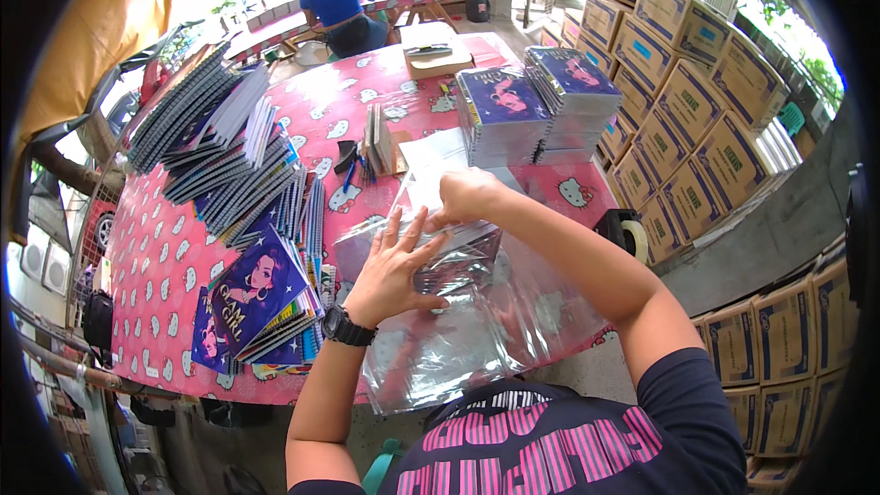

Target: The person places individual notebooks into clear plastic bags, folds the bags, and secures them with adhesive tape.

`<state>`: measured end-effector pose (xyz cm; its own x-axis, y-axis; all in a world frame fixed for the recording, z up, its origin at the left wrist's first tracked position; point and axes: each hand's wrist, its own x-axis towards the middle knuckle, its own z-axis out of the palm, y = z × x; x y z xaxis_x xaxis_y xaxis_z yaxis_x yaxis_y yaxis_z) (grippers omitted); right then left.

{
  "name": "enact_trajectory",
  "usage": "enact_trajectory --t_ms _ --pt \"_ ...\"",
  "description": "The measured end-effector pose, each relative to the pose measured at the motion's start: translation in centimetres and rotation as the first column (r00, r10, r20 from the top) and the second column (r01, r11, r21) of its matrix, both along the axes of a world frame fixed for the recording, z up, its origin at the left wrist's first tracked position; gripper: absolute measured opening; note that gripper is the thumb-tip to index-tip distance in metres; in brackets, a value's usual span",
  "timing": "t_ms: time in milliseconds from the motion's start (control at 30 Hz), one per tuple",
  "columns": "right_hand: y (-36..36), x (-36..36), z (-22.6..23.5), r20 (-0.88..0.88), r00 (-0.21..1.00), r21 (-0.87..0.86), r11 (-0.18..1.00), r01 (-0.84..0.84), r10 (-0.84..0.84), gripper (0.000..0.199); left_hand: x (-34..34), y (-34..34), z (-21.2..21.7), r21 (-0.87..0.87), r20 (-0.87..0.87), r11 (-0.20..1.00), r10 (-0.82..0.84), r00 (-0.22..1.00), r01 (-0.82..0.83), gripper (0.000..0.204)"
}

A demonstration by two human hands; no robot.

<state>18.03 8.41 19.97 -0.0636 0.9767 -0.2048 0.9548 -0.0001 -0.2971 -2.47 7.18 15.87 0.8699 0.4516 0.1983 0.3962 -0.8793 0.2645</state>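
Clear, crinkled plastic sheets [440,357] lie in front of me, reaching to the table's near edge. My left hand [400,264] presses on them with its fingers spread; a black watch is on that wrist. Just beyond it, my right hand [469,197] is closed, its curled fingers pinching the plastic near a white sheet [431,160]. Its fingertips are partly hidden. To the left, spiral notebooks with purple illustrated covers [261,289] lie in a spread-out heap. Two neat stacks of similar notebooks [502,96] stand beyond my right hand.
A pink patterned cloth [165,266] covers the table. A tape dispenser [626,231] sits by my right forearm. A blue pen [351,179] and small upright pads [379,139] lie ahead. Cardboard boxes [678,110] are piled at right. A person in blue [335,2] sits beyond the table.
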Motion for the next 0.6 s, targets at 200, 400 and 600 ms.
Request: enact_trajectory --t_ms 200,400,600 --pt "-1.5 6.0 1.3 0.296 0.95 0.044 0.992 -0.119 0.101 0.055 -0.7 0.3 -1.3 -0.036 0.148 0.998 0.055 0.987 -0.051 0.081" --pt "-7.3 2.8 -1.2 -0.191 0.812 0.757 0.61 -0.237 0.552 0.022 -0.2 0.2 -4.2 0.085 0.432 0.968 0.177 0.884 -0.236 0.04" --pt "-3.1 4.0 1.0 -0.735 0.622 0.591 0.705 0.392 0.27 0.023 2.5 1.0 2.9 -0.316 0.722 0.949 0.243 0.648 -0.004 0.043"
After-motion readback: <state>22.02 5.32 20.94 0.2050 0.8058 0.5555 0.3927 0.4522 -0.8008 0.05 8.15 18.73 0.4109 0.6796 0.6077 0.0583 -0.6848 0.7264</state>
